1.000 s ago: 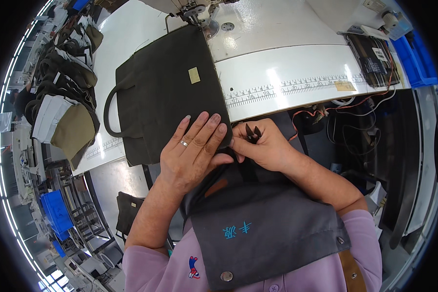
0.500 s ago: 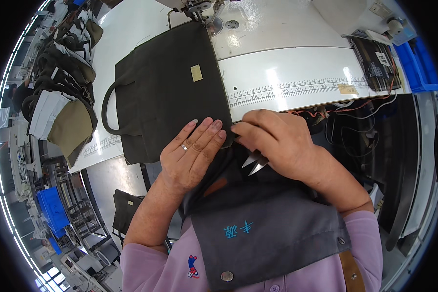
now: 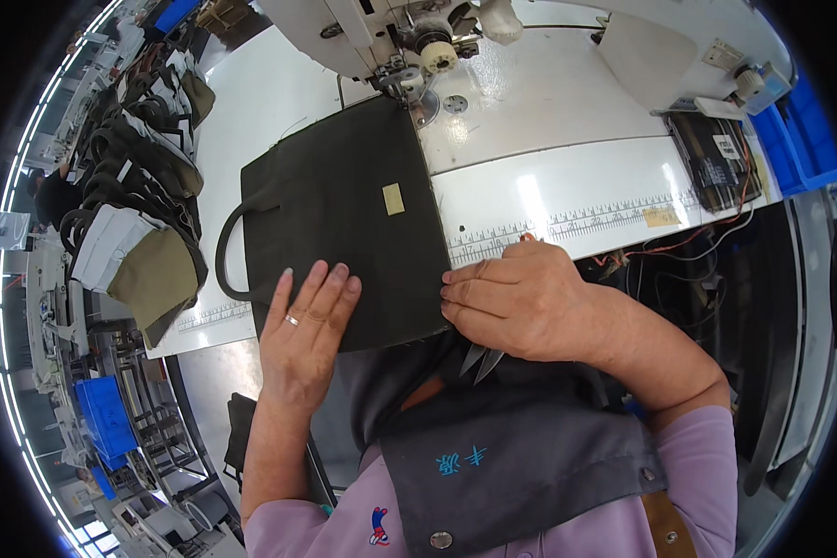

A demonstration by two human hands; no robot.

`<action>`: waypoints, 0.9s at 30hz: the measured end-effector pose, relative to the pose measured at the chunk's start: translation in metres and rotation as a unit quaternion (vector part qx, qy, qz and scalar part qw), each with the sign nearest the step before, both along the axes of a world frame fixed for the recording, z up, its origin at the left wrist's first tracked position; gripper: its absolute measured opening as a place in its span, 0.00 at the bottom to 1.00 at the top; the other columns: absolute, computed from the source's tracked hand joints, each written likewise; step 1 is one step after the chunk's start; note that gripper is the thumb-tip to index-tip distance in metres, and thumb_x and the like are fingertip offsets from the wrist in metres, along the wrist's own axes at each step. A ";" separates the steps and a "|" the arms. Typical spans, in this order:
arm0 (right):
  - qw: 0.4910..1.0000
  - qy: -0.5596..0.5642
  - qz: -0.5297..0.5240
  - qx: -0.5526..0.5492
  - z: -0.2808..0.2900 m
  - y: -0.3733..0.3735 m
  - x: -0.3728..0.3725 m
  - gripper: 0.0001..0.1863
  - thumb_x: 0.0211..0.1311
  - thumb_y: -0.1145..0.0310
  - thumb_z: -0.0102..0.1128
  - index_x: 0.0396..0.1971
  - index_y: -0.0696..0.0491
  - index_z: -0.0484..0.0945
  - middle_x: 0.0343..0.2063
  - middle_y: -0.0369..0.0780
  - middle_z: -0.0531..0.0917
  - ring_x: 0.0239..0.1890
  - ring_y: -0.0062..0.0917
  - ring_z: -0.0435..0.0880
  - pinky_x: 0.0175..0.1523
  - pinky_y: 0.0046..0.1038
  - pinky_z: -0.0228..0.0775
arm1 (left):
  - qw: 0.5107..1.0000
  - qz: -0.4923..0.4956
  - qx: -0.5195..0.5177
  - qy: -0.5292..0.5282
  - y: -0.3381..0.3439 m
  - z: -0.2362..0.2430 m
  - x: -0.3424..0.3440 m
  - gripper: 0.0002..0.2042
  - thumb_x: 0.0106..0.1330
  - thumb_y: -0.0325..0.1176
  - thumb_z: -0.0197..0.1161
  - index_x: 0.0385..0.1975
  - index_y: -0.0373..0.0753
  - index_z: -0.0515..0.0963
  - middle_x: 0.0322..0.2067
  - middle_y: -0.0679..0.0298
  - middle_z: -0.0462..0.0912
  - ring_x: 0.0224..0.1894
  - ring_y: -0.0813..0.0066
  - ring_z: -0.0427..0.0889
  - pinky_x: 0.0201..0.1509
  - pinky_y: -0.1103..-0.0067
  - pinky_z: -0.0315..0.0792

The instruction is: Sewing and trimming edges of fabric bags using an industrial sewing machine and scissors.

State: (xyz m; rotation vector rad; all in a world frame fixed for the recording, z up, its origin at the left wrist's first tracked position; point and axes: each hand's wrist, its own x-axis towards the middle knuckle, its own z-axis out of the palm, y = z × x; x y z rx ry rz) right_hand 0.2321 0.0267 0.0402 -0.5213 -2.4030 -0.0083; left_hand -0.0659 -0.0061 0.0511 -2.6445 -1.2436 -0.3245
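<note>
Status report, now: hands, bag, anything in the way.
Left hand flat on bag. Right hand at bag's right edge, holding scissors. Bag's far corner at machine. Possibly in the way: scissors, near corner.

**Left hand (image 3: 299,339) moves nearer the bag handle (image 3: 221,256)**

The left hand leaves the bag's (image 3: 344,251) near right corner for a spot farther left. The scissors (image 3: 473,359) now show blades below the right hand (image 3: 530,307). More of the sewing machine (image 3: 335,42) comes into view.

Head-worn L fisheye cam: faces dn, close abv. yr L hand (image 3: 299,346), R hand (image 3: 539,302), worktop (image 3: 586,177).
</note>
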 end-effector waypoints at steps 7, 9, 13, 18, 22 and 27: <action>0.999 -0.039 0.004 0.009 -0.001 0.010 -0.006 0.07 0.51 0.71 0.65 0.32 0.52 0.84 0.36 0.34 0.88 0.42 0.20 0.89 0.31 0.22 0.73 | 0.999 -0.021 -0.048 0.011 0.011 0.005 -0.006 0.23 0.65 0.25 0.56 0.62 0.38 0.78 0.64 0.59 0.78 0.68 0.61 0.75 0.74 0.60 0.65; 0.999 -0.032 -0.008 -0.020 0.000 0.018 -0.006 0.07 0.50 0.71 0.66 0.32 0.52 0.84 0.35 0.34 0.87 0.41 0.21 0.89 0.30 0.23 0.75 | 0.998 -0.017 -0.058 0.000 0.019 0.008 -0.005 0.23 0.65 0.25 0.56 0.61 0.37 0.78 0.63 0.58 0.79 0.67 0.59 0.76 0.74 0.58 0.65; 0.997 -0.059 -0.010 -0.038 0.009 0.037 -0.008 0.06 0.50 0.71 0.67 0.30 0.51 0.83 0.34 0.34 0.87 0.40 0.22 0.89 0.31 0.24 0.77 | 0.995 -0.020 -0.093 0.010 0.038 0.016 -0.006 0.23 0.65 0.25 0.55 0.62 0.37 0.77 0.63 0.58 0.78 0.68 0.56 0.75 0.74 0.57 0.64; 0.996 -0.075 -0.018 -0.054 0.011 0.063 -0.007 0.04 0.50 0.71 0.68 0.25 0.52 0.81 0.31 0.34 0.86 0.36 0.25 0.89 0.31 0.27 0.79 | 0.995 -0.031 -0.093 0.022 0.062 0.018 -0.006 0.24 0.66 0.26 0.54 0.63 0.37 0.76 0.64 0.58 0.77 0.69 0.57 0.74 0.75 0.58 0.63; 0.996 -0.066 -0.023 -0.056 0.013 0.082 -0.009 0.04 0.48 0.71 0.68 0.25 0.53 0.81 0.29 0.34 0.85 0.33 0.27 0.88 0.31 0.29 0.78 | 0.995 -0.034 -0.093 0.024 0.083 0.017 -0.007 0.24 0.67 0.26 0.51 0.65 0.37 0.74 0.65 0.57 0.76 0.70 0.57 0.72 0.77 0.59 0.60; 0.999 -0.042 -0.034 -0.006 0.004 0.107 -0.013 0.04 0.46 0.68 0.62 0.20 0.50 0.76 0.21 0.34 0.75 0.28 0.27 0.82 0.30 0.32 0.75 | 0.996 -0.029 -0.084 0.027 0.105 0.015 -0.008 0.25 0.69 0.27 0.48 0.66 0.38 0.73 0.66 0.56 0.76 0.71 0.58 0.71 0.78 0.60 0.58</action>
